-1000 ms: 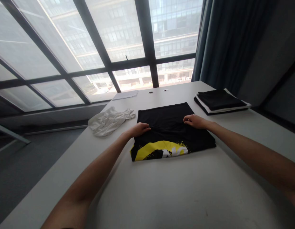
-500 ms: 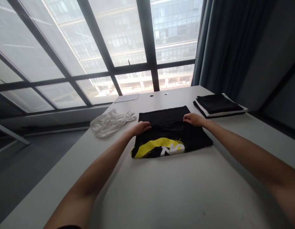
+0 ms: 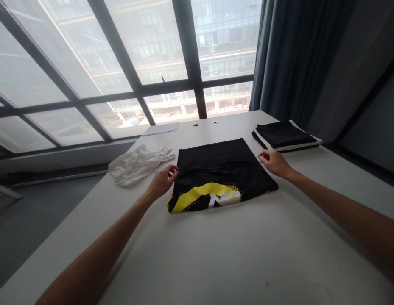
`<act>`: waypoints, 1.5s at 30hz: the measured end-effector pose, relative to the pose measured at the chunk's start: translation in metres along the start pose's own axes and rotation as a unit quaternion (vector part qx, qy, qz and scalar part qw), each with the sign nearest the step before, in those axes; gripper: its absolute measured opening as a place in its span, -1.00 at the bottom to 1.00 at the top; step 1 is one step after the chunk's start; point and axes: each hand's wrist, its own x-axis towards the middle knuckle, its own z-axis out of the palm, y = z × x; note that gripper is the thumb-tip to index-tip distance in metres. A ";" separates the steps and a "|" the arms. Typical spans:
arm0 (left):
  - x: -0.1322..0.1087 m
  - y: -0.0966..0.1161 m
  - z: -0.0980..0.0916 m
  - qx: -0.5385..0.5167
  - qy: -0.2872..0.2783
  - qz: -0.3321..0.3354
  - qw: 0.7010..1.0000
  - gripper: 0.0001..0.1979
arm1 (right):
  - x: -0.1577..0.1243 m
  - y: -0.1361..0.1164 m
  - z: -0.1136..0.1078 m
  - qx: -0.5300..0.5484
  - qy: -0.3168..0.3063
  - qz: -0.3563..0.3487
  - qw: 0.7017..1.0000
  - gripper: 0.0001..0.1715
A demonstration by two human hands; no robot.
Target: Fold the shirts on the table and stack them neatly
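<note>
A black T-shirt (image 3: 219, 169) with a yellow and white print lies folded on the white table (image 3: 235, 254). My left hand (image 3: 162, 181) is at the shirt's left edge, fingers curled loosely with their tips at the fabric. My right hand (image 3: 274, 162) hovers at the shirt's right edge, fingers bent and slightly apart, holding nothing that I can see.
A crumpled white garment (image 3: 136, 164) lies left of the shirt. A stack of folded black and white clothes (image 3: 285, 135) sits at the back right. A sheet of paper (image 3: 161, 128) lies near the window. A dark curtain (image 3: 289, 59) hangs at the right.
Both hands have slid off the middle of the shirt outward to its left and right edges. The shirt lies flatter now.
</note>
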 end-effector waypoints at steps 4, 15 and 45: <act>-0.057 0.011 -0.010 -0.047 -0.048 -0.074 0.995 -0.64 | -0.056 0.009 -0.021 0.061 -0.037 0.053 0.996 -0.72; -0.116 0.026 0.000 -0.180 -0.049 -0.132 0.974 -0.44 | -0.103 -0.006 -0.019 0.160 -0.063 0.056 0.984 -0.53; -0.023 0.006 -0.002 0.003 -0.095 -0.158 0.983 -0.54 | -0.026 0.004 0.009 -0.026 -0.116 0.075 0.990 -0.70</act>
